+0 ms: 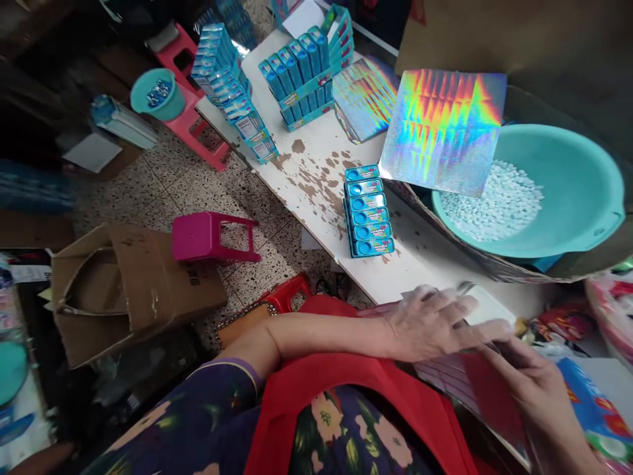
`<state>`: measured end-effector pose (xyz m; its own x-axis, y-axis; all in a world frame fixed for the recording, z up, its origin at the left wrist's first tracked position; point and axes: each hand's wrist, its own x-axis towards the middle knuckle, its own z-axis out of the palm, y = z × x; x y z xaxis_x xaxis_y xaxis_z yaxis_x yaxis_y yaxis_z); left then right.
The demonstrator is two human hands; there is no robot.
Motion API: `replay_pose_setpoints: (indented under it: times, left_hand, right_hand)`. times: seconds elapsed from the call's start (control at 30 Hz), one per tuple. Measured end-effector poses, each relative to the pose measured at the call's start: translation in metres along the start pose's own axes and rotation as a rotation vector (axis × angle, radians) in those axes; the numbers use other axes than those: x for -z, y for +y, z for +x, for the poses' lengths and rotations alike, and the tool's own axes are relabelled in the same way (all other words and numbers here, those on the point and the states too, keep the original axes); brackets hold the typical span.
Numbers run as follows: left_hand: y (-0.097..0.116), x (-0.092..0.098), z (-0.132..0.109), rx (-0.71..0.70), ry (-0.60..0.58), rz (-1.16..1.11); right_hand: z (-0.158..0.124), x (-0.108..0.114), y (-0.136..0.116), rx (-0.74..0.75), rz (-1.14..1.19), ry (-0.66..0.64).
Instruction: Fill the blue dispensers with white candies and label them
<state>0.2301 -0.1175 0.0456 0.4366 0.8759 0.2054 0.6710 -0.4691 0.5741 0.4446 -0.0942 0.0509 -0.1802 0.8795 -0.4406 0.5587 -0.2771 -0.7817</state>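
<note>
My left hand (435,323) reaches across in front of my body. Its fingers are stretched out and slightly blurred over a shiny sheet (448,373) that reflects pink and red. Close to its fingertips, my right hand (537,379) has its fingers bent together; what they hold, if anything, is hidden. Just beyond both hands lies a white tray-like piece (489,308), partly covered by the left fingers. A row of blue candy tins (370,214) stands further up the white table (316,211).
A turquoise basin (568,191) of white candies (499,204) sits in a cardboard box at right, a holographic sheet (445,125) over its rim. Stacked blue packs (297,66) stand at the table's far end. A pink stool (208,237) and a carton (133,284) are on the floor.
</note>
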Motion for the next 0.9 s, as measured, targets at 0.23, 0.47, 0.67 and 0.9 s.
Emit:
replay_pose_setpoints:
  times: [0.23,0.47,0.67,0.9]
  left_hand:
    - [-0.051,0.010,-0.054,0.005,-0.213,0.207]
    - [-0.130,-0.014,-0.131,0.168,-0.333,0.330]
    - [-0.152,-0.056,-0.126,0.242,-0.376,0.267]
    - [-0.151,-0.052,-0.097,0.268,-0.459,0.252]
  right_hand:
    - [0.031,-0.027,0.003,0.202,-0.491,-0.526]
    - [0.058,-0.094,0.044,0.209,-0.695,-0.512]
    - [0.076,-0.083,0.076,0.080,-0.557,-0.285]
    - [0.089,-0.068,0.099,0.006,-0.156,-0.197]
